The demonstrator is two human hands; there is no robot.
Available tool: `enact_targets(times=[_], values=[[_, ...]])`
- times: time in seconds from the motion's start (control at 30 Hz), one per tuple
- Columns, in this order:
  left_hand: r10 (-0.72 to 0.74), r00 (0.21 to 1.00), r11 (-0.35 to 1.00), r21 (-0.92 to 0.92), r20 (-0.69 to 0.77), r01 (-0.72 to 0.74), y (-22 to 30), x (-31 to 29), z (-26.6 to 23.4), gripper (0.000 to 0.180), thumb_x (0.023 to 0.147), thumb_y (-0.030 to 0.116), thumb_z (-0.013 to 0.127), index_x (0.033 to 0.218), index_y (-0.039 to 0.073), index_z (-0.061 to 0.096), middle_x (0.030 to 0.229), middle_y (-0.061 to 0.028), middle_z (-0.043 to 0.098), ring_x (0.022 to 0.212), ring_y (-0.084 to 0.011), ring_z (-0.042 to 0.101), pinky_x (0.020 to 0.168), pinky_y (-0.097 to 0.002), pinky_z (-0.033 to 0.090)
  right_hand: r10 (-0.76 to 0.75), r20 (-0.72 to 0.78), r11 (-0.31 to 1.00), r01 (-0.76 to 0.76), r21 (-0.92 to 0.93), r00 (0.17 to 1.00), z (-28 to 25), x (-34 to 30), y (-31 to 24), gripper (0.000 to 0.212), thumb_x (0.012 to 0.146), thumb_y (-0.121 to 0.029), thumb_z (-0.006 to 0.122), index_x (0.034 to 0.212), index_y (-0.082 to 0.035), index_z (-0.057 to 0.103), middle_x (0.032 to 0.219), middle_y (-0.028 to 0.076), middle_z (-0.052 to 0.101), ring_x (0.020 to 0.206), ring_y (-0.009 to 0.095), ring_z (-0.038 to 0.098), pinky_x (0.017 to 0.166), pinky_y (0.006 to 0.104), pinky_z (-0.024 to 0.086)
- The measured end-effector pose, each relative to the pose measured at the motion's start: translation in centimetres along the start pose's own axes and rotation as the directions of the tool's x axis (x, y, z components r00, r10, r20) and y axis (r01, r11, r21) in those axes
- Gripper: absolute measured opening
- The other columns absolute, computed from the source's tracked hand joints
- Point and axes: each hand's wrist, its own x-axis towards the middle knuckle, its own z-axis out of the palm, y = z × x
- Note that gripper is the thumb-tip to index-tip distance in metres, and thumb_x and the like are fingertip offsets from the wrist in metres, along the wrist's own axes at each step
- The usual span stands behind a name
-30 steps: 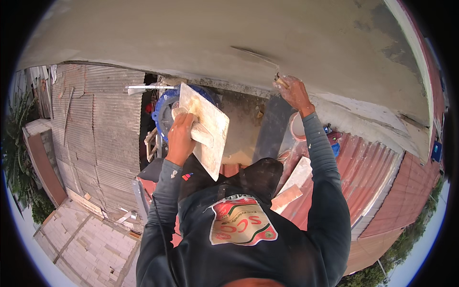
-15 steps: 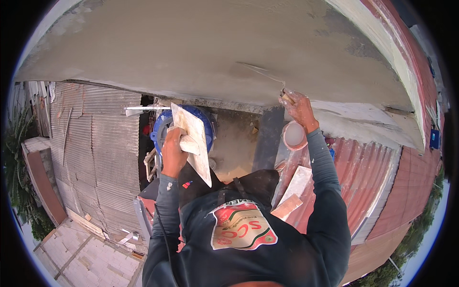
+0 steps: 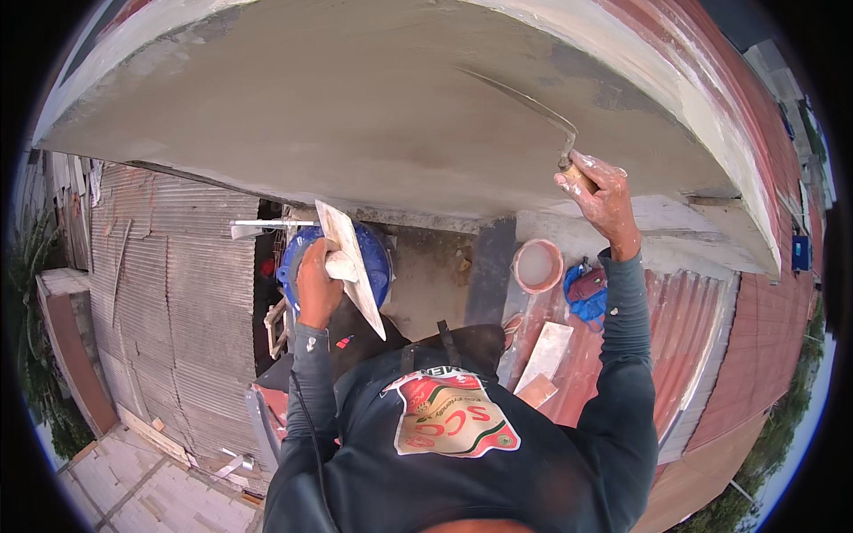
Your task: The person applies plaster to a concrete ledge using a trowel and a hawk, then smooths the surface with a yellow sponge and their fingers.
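Observation:
Fingers wrapped round its handle, my left hand (image 3: 318, 282) holds a pale, plaster-smeared plastering float (image 3: 357, 266) tilted on edge, apart from the wall. My right hand (image 3: 606, 197) is raised and grips the wooden handle of a trowel (image 3: 530, 104). The trowel's thin blade lies nearly edge-on against the grey-brown plastered wall (image 3: 338, 98), its tip pointing up and left. White splashes mark the right fingers and wrist.
Below my left hand stands a blue barrel (image 3: 377, 263). A pink-rimmed bucket (image 3: 538, 266) of whitish liquid, a blue plastic bag (image 3: 586, 309) and a pale board (image 3: 545, 349) rest by the red corrugated roof (image 3: 657, 329). Grey corrugated sheets (image 3: 178, 302) lie left.
My right hand has moved up and to the right with the trowel, showing more of its blade along the wall. My left hand keeps hold of the float, its face turned more edge-on.

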Motion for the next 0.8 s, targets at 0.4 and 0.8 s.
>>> enact_targets(times=[0.4,0.8], values=[[-0.212,0.958,0.927,-0.349,-0.190,0.136,-4.4,-2.7,-2.6,0.043,0.074,0.000,0.072,0.115,0.000,0.063,0.102,-0.0136,0.071,0.094,-0.0245,0.068,0.084,-0.0349,0.052,0.129,0.532,0.990,-0.075,-0.121,0.837,35.7,0.8,-1.4,0.027,0.088,-0.025,0.063,0.096,0.000,0.067,0.096,0.022,0.068,0.091,0.043,0.066,0.079,0.0526,0.052],[-0.386,0.895,0.785,-0.589,-0.223,0.192,-8.8,-4.6,-2.7,0.036,0.074,0.005,0.075,0.108,-0.003,0.067,0.104,-0.0121,0.072,0.094,-0.0206,0.068,0.084,-0.0340,0.052,0.143,0.410,0.981,-0.184,0.061,0.901,31.7,3.4,-3.5,0.030,0.091,-0.028,0.060,0.100,-0.001,0.067,0.103,0.025,0.067,0.095,0.044,0.064,0.083,0.0511,0.051]])
